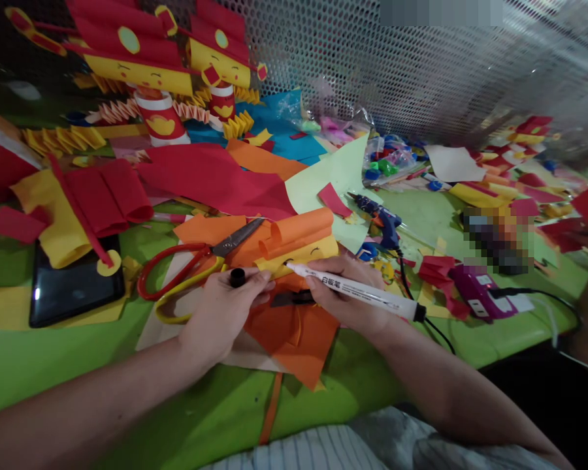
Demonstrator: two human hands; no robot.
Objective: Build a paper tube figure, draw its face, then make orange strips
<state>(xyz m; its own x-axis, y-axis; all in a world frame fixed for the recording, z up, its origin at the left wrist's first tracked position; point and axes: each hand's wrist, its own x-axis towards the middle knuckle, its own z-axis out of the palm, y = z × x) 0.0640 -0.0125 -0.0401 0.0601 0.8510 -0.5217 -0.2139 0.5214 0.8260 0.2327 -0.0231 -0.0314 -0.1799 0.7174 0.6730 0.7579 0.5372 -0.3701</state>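
My right hand grips a white marker, its tip touching the yellow face part of an orange and yellow paper figure. Two curved black lines show on that face. My left hand pinches the left edge of the yellow paper, with a black marker cap held between its fingers. Scissors with red and yellow handles lie open just left of the figure. Under both hands are orange paper pieces.
A black phone lies at left, partly under red and yellow paper. Finished paper figures stand at the back left. A blue glue gun and a purple power socket are at right. Part of another person's arm shows at the right edge.
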